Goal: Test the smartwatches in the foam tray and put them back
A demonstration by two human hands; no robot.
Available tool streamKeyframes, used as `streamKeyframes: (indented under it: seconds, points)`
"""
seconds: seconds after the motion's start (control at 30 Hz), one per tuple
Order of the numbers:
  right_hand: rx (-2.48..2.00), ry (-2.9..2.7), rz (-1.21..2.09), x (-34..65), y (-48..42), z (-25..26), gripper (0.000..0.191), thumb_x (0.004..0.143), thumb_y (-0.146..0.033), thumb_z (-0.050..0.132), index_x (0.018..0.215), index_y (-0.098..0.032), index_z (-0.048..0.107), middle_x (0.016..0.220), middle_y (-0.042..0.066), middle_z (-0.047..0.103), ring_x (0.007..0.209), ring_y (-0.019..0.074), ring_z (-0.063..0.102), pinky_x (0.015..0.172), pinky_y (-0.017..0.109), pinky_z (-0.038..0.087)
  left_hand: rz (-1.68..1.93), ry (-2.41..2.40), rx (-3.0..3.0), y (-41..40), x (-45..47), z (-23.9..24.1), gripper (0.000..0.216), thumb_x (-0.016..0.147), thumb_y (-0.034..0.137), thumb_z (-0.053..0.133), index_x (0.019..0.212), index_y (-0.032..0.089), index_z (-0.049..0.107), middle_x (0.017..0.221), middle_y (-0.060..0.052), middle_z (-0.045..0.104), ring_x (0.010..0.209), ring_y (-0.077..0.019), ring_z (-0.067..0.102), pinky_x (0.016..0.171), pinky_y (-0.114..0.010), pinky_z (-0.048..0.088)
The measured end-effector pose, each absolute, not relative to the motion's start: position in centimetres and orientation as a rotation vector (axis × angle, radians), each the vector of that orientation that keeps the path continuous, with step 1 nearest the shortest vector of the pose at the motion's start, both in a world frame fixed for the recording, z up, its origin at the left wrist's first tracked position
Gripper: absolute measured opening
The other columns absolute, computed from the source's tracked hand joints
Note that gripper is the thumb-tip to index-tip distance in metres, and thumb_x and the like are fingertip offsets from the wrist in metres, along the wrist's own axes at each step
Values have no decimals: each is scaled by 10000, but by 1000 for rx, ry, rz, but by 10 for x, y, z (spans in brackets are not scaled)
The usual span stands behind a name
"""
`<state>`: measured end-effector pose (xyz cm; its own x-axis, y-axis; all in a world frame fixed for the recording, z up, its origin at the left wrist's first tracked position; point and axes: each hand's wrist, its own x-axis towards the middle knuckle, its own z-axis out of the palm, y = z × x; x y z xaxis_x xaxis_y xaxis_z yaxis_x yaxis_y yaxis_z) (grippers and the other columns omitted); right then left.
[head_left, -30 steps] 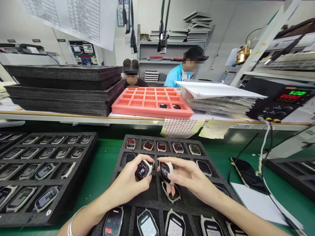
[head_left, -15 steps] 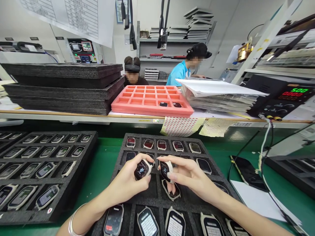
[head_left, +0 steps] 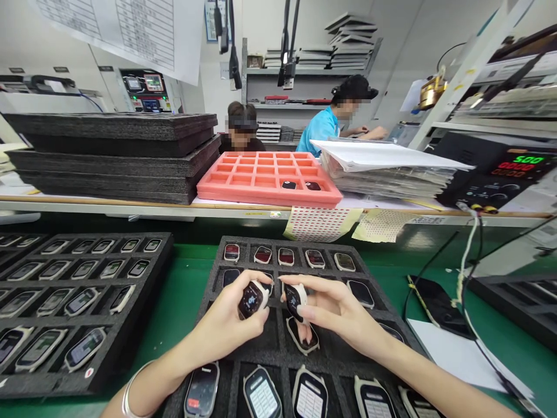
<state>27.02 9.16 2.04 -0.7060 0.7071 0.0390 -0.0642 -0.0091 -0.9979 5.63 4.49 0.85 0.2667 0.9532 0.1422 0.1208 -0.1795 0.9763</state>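
My left hand [head_left: 226,325] is closed around a small white-cased watch body [head_left: 252,299] with a lit dark screen. My right hand [head_left: 335,310] pinches a second white-cased watch body [head_left: 295,300], its screen tilted toward the first. Both are held just above a black foam tray [head_left: 369,273] whose pockets hold several more watch bodies. One more watch body [head_left: 303,339] lies in the pocket right under my right fingers.
A second black foam tray [head_left: 161,261] of watch bodies lies to the left on the green mat. Behind, a shelf carries stacked black foam sheets [head_left: 113,154], an orange tray [head_left: 270,177], papers [head_left: 383,165] and a power supply [head_left: 500,174]. Two people sit beyond it. Cables [head_left: 465,255] hang at right.
Both hands have hardly moved; the watch bodies stay side by side over the tray. The person in blue behind has stretched an arm out to the right.
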Motion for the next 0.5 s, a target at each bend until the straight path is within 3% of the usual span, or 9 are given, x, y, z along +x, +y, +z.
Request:
streamKeyframes:
  seconds: [0.5]
  points:
    - [-729,-1720,1751,270,90,22,528,845,-278,663,1314,-104,493,621,22,656,556,132,617,558,230,491,1048,1012,1565,46,56,8,316,776,69,519,1057,208,482,768,46,460,661,-101,396,615,-206,350]
